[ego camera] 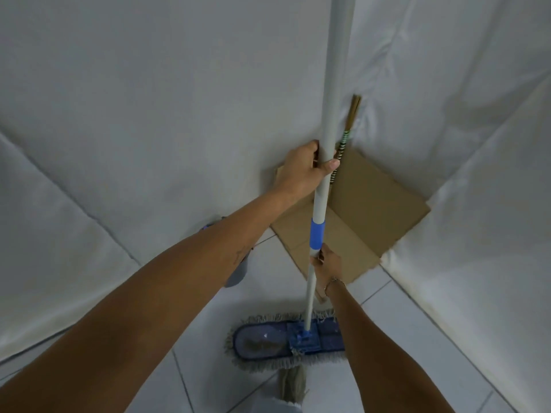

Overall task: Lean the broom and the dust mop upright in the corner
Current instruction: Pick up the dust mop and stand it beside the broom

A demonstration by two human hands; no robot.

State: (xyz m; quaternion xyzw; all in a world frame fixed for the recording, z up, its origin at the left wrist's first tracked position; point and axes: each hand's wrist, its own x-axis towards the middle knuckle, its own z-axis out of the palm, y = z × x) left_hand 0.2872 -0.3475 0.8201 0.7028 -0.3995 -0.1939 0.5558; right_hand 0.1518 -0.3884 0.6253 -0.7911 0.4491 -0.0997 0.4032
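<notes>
I see a pale tiled floor [417, 338], white draped corner walls [149, 114], flat cardboard [372, 204] far in the corner, my left hand [301, 171] clenched around the upright dust mop [325, 180] pole, broom [343, 144] leaning just behind it, my right hand [328, 271] grasping the pole lower, mop head flat on the near floor.

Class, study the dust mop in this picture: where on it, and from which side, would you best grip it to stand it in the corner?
Probably the dust mop pole, not its flat fringed head. The left hand wraps it from the left, high up; the right hand grips below the blue collar. Two spaced grips should steady the long, near-upright pole.
</notes>
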